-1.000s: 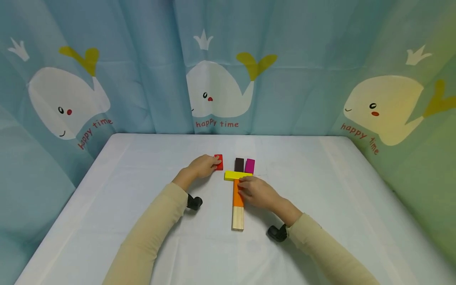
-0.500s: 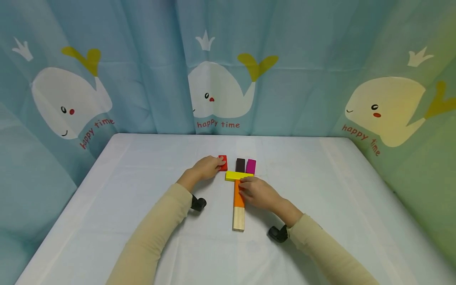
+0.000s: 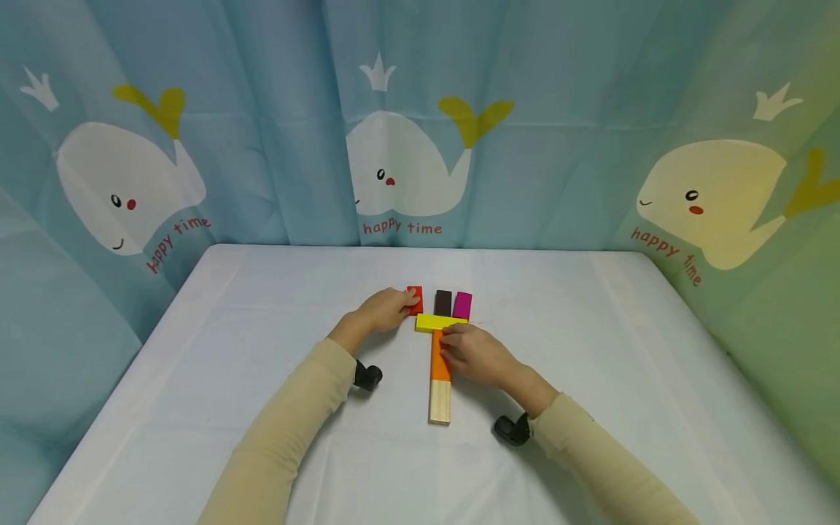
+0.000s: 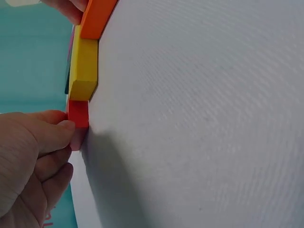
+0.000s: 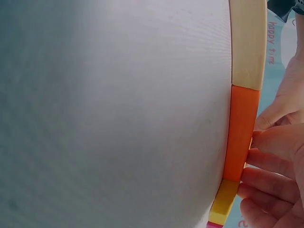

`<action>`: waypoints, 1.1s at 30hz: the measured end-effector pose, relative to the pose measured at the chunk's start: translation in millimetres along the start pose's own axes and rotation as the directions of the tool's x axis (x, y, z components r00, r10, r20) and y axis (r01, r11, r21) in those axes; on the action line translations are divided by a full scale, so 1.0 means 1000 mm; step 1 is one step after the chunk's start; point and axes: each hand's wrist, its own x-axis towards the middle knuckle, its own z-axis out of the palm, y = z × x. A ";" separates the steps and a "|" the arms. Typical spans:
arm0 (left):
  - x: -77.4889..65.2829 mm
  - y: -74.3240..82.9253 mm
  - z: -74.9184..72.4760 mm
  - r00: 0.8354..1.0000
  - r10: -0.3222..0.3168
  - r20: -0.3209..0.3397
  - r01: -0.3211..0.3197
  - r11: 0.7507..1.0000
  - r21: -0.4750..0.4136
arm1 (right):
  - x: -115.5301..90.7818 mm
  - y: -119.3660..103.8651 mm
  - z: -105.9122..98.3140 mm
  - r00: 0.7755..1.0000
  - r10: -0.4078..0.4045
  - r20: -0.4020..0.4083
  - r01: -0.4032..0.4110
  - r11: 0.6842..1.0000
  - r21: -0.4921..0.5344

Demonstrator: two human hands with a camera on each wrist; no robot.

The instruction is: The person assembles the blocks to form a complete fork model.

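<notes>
My left hand pinches a small red block at its left side; in the left wrist view its fingertips sit on the red block. Just right of it stand a brown block and a magenta block. A yellow block lies crosswise in front of them, seen too in the left wrist view. An orange block and a plain wooden block run toward me from it. My right hand presses its fingertips against the orange block.
The blocks lie on a white table walled by blue whale-print curtains on three sides. Black wrist cameras hang under both sleeves. Bare cloth spreads left and right of the blocks.
My left hand has slid the red block to the right, closer to the brown block. The right hand and the other blocks have stayed put.
</notes>
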 end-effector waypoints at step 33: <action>-0.002 0.003 0.001 1.000 -0.009 0.006 0.009 1.000 -0.006 | 0.001 0.000 0.001 1.000 -0.012 -0.004 0.012 1.000 -0.001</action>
